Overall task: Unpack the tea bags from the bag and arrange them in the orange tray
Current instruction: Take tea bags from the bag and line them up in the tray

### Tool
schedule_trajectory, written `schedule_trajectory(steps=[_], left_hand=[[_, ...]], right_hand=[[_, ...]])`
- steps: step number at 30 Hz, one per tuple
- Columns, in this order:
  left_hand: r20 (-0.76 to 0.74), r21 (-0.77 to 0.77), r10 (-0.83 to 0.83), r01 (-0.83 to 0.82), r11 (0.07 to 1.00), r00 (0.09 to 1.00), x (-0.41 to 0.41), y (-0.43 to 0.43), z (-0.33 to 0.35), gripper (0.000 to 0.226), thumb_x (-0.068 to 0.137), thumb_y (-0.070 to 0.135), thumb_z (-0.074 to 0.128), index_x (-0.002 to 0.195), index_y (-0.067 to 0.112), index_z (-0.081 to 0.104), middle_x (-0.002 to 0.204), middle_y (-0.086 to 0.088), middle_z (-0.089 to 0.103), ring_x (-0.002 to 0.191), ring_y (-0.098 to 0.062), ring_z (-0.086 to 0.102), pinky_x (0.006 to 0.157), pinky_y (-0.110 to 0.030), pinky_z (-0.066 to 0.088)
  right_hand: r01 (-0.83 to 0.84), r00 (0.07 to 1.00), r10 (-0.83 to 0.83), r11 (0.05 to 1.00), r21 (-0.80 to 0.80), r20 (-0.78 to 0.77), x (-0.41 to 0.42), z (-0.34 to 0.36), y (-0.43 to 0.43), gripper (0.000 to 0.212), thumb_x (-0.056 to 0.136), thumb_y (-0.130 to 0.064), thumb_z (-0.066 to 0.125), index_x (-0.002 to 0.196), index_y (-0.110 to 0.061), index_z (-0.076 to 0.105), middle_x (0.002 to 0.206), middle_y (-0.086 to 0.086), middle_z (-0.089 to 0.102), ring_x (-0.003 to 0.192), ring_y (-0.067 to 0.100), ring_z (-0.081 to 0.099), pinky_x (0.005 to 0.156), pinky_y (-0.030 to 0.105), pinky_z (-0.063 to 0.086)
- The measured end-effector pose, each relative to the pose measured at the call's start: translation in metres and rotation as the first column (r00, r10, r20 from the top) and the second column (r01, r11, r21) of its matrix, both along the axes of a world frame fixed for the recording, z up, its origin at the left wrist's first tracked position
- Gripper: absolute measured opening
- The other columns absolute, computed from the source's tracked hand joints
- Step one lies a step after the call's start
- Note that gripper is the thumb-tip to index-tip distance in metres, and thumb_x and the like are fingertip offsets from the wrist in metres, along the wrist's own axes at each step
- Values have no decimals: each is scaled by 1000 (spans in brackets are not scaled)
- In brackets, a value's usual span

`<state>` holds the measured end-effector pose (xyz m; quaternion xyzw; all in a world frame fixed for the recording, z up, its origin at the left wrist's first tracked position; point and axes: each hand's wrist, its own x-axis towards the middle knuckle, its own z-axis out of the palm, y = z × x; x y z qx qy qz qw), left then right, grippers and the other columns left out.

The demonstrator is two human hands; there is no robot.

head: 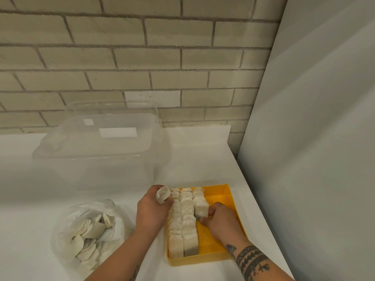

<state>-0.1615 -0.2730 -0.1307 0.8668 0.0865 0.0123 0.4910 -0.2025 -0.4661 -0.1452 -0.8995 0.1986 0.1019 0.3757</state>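
Seen from the head view, the tray (198, 259) lies on the white worktop (203, 155) directly under the person, a shallow rectangular box of smooth orange plastic with low, straight walls. Two full rows (183, 224) of tea bags stand on edge along its left side, packed face to face from front wall to back wall, probably so that they prop each other up and take little room. A third row (199, 201) runs only from the back wall to about the middle, leaving bare orange floor to the right and in front of it. The right hand (220, 218) grasps the near end of that third row, thumb and fingers curled round the last bags, apparently bracing them upright so they do not fall into the bare part. The left hand (151, 207), over the tray's left wall, is closed round a bunch (163, 194) of bags, likely the next ones to go in. The bags are small, flat, off-white paper pouches, soft-edged and slightly puffed. Left of the tray sits the bag (67, 224), thin, crinkled clear plastic, open at the top, with loose tea bags heaped inside. Behind and left of the tray rests a clear tub (97, 142), rigid and glossy.
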Motion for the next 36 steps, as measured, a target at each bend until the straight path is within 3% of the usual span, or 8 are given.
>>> schedule_trajectory(steps=[10,13,16,20,27,29,33,36], left_hand=[[-6,14,1,-1,1000,1000,0,1,1,26,85,21,77,102,32,60,83,22,60,78,-4,56,63,-11,38],[-18,-24,22,-22,999,1000,0,1,2,24,85,30,77,102,35,61,90,16,67,81,-18,66,71,-27,52],[-5,-156,51,-51,986,999,-1,-1,9,12,91,42,67,101,36,64,93,10,72,85,-18,70,73,-41,60],[-42,-497,-22,-2,868,999,-8,-7,29,14,102,29,54,107,22,66,90,-5,76,72,-16,68,57,-32,51],[-36,-638,-264,181,748,964,-22,-23,45,18,105,24,51,118,14,58,93,-15,74,77,-24,71,56,-32,50],[-22,-629,-308,226,744,951,-24,-26,44,19,105,24,51,120,14,58,95,-15,74,79,-26,71,56,-35,50],[-20,-586,-319,248,772,948,-28,-24,42,18,106,24,50,119,17,60,98,-13,74,82,-28,73,61,-36,53],[-26,-565,-272,211,798,962,-30,-22,40,18,106,23,48,115,20,64,98,-7,76,82,-25,73,63,-32,54]], right_hand=[[3,999,-3,1000,4,34,6,3,6,30,88,-37,75,108,-25,56,87,-15,52,71,-4,46,54,13,35],[-5,999,5,1000,3,44,5,4,6,35,87,-39,75,113,-23,57,92,-13,54,72,-2,46,54,12,34],[-3,999,2,1000,26,45,4,10,4,38,87,-39,76,115,-25,55,98,-12,58,78,4,52,55,13,36],[-5,988,-6,997,71,151,3,28,3,28,94,-34,67,117,-30,50,92,-17,58,76,-2,55,57,12,40],[-158,916,10,927,339,400,3,77,22,14,96,-36,64,101,-24,69,95,-11,69,77,-8,65,66,8,48],[-177,913,42,938,299,407,2,85,23,18,98,-31,62,89,-17,70,86,-7,68,66,-6,64,59,13,49],[-104,911,-1,967,232,413,3,85,14,22,98,-36,59,87,-19,68,83,-1,70,78,14,65,75,36,56],[-90,906,-18,968,233,422,2,85,3,18,100,-35,57,88,-24,64,82,-5,70,76,12,68,76,36,59]])
